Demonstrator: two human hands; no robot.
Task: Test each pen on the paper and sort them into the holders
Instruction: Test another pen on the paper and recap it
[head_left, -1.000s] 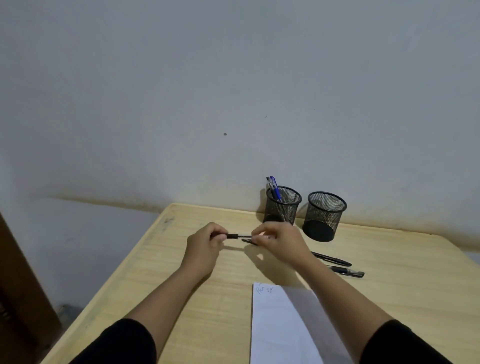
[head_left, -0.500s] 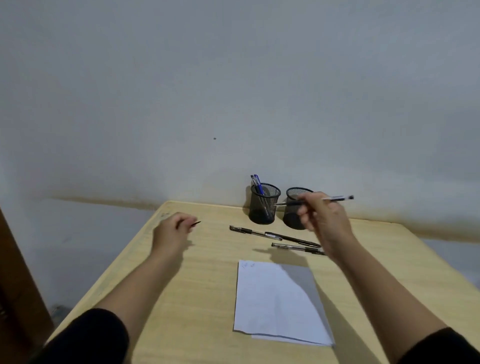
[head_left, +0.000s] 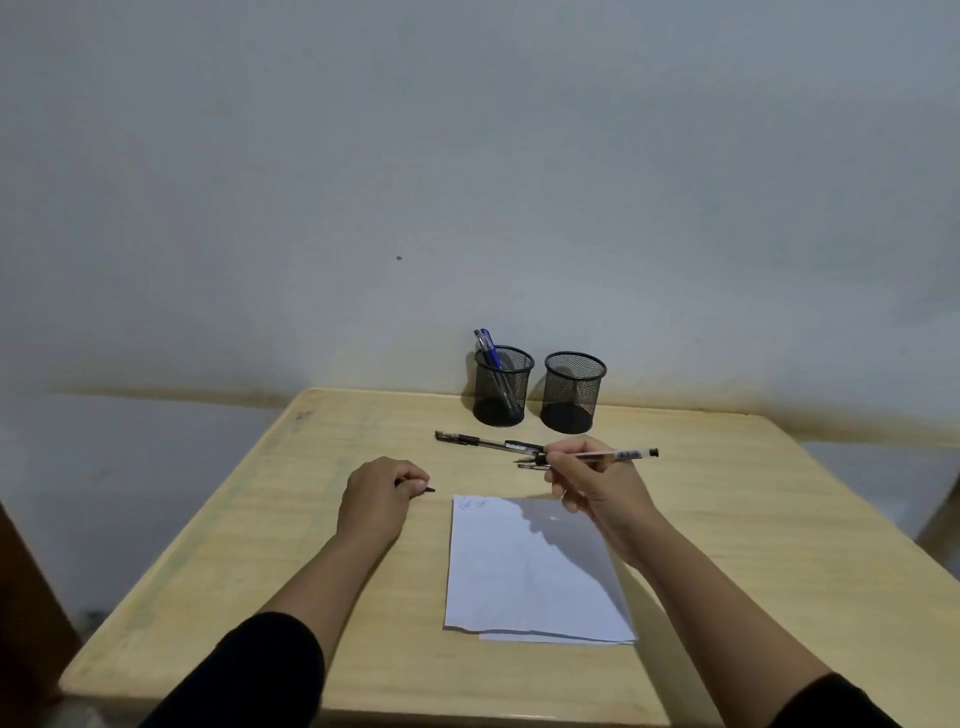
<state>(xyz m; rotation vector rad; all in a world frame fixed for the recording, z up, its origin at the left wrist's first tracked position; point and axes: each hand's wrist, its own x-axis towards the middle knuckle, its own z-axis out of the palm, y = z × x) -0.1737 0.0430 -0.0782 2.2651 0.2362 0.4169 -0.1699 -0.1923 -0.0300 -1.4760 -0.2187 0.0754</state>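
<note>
My right hand (head_left: 592, 480) grips an uncapped clear pen (head_left: 618, 455) held level above the far edge of the white paper (head_left: 519, 571), its tip pointing left. Left of the paper, my left hand (head_left: 376, 493) rests on the table, closed around the black pen cap (head_left: 427, 488), whose end pokes out. A capped black pen (head_left: 478, 441) lies on the table behind my hands, with another pen (head_left: 532, 466) partly hidden by my right hand. Two black mesh holders stand at the back: the left holder (head_left: 503, 387) has blue pens, the right holder (head_left: 572, 392) looks empty.
The wooden table (head_left: 753, 519) reaches the wall at the back. Small scribbles mark the paper's top left corner. A second sheet peeks out under the paper's near edge. A dark wooden object stands at the far left.
My hands pulled the cap off the pen and moved apart. The right hand then lowered the pen from in front of the holders towards the paper; the left hand settled on the table.
</note>
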